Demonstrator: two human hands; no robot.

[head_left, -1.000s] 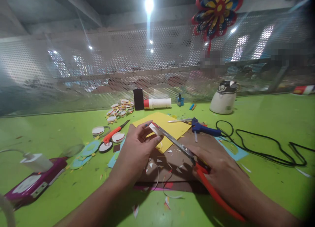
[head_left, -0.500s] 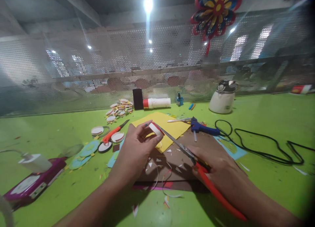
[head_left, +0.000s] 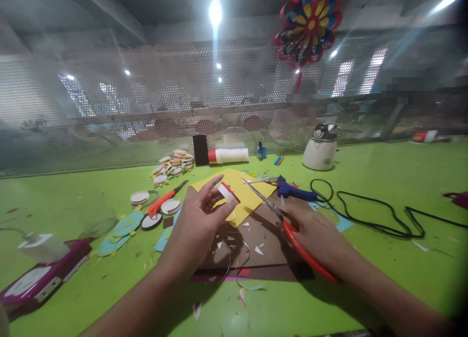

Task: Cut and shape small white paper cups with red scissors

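Between the thumb and fingers of my left hand (head_left: pixel 199 215) is a small white paper ring with a red edge (head_left: pixel 228 192), raised over a yellow sheet (head_left: pixel 252 200). My right hand (head_left: pixel 310 227) grips red-handled scissors (head_left: pixel 292 229), whose blades point up and left, a short way right of the ring and apart from it. Under both hands lies brown cardboard (head_left: pixel 270 247) strewn with white paper scraps (head_left: pixel 259 249) and thin curled strips.
A blue glue gun (head_left: pixel 294 190) with a black cord (head_left: pixel 369 219) lies to the right. An orange-handled knife (head_left: pixel 163 203) and white discs (head_left: pixel 170 207) are at left, near a purple power strip (head_left: pixel 44 276). A kettle (head_left: pixel 319 151) and a phone (head_left: pixel 201 150) stand behind.
The scissors have drawn back from the ring, and a gap now separates them. My left hand still holds the ring. The whole view has shifted slightly.
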